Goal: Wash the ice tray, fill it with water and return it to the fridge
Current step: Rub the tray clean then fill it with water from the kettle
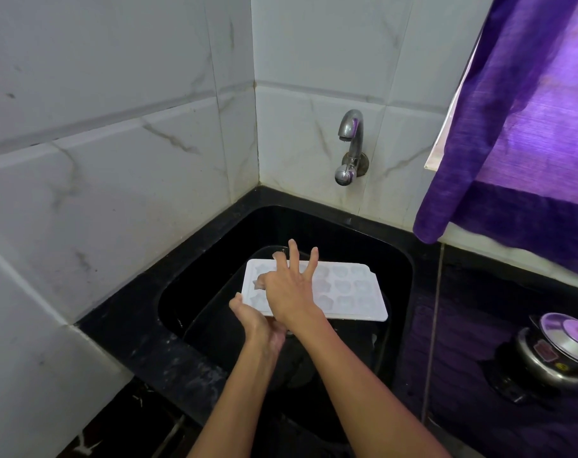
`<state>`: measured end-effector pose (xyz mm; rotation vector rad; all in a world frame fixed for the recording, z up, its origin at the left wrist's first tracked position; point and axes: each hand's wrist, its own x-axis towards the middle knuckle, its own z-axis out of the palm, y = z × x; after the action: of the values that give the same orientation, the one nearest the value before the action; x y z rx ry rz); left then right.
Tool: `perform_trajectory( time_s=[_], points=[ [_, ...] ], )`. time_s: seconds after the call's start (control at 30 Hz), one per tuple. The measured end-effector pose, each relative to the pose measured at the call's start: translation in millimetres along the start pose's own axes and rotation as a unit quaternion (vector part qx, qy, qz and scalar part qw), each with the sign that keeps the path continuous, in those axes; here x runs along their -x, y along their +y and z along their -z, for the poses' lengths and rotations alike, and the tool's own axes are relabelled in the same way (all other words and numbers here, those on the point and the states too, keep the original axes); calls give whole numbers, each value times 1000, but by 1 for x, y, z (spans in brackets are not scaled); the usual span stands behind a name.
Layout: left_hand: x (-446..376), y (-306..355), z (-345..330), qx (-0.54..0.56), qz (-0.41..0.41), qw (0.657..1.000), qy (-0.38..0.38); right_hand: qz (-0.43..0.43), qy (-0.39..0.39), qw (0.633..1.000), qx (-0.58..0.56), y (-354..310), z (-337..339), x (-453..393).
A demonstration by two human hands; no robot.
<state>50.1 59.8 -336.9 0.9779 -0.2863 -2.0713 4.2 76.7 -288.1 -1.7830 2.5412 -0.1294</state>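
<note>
- The white ice tray (347,294) is held level over the black sink (396,259), below and in front of the wall tap (348,147). That placement likely keeps drips inside the basin.
- No water runs from the tap, so the washing looks to be at the rubbing stage and filling has not begun.
- The left hand (251,320) supports the tray from beneath at its near left corner, thumb up against the edge and fingers curled under. It holds the tray steady.
- The right hand (289,285) lies across the tray's top. Two fingers are spread straight toward the far rim, while thumb and forefinger dip toward a shaped cell at the left end, probably scrubbing it. It grips nothing.
- Both forearms come in from the bottom of the view, the right crossing over the left wrist.
- A steel pot (558,352) sits on the dark table (462,292) to the right, well apart.
</note>
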Motion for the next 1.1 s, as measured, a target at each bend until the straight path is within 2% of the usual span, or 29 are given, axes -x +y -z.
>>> perform_trajectory(
  time_s=[0.3,0.5,0.63,0.8,0.93,1.1],
  points=[
    [3,3,-3,2,2,1000,12,6,2,1000,-7,-4,-8,0],
    [4,8,-3,-7,10,1000,5,-4,-8,998,-65,4,-2,6],
    [2,17,-2,-8,-4,1000,-13,-71,62,988,-125,30,19,15],
    [-5,33,5,29,-16,999,-21,-170,101,972,-128,76,26,34],
    [-9,39,7,47,-21,999,-15,-220,68,965,-126,87,16,43],
    [-7,38,9,48,-16,999,-11,-233,24,968,-94,73,8,42]
  ],
)
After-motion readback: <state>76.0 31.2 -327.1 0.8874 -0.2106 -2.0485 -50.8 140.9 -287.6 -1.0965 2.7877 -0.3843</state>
